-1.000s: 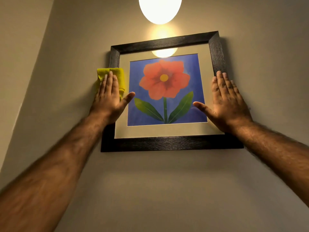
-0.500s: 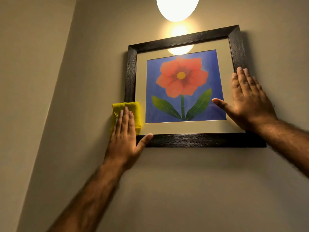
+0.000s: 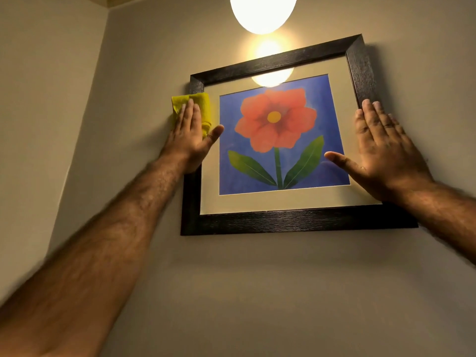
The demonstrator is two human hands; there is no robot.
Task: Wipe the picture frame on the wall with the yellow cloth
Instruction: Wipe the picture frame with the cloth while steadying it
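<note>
A dark wooden picture frame (image 3: 296, 222) hangs on the beige wall, holding a cream mat and a red flower print on blue. My left hand (image 3: 189, 136) presses the folded yellow cloth (image 3: 203, 104) flat against the upper part of the frame's left bar, fingers straight, thumb out over the mat. The cloth covers that stretch of the bar. My right hand (image 3: 386, 150) lies flat and open on the frame's right side, fingers up along the right bar, thumb resting on the glass.
A glowing white lamp globe (image 3: 262, 11) hangs just above the frame and reflects in the glass. A wall corner (image 3: 103, 60) runs down to the left of the frame. Bare wall (image 3: 257, 292) spreads below.
My left hand has slid the cloth up the left bar from the bottom corner to near the top. The right hand stays on the right side. The view shifted slightly.
</note>
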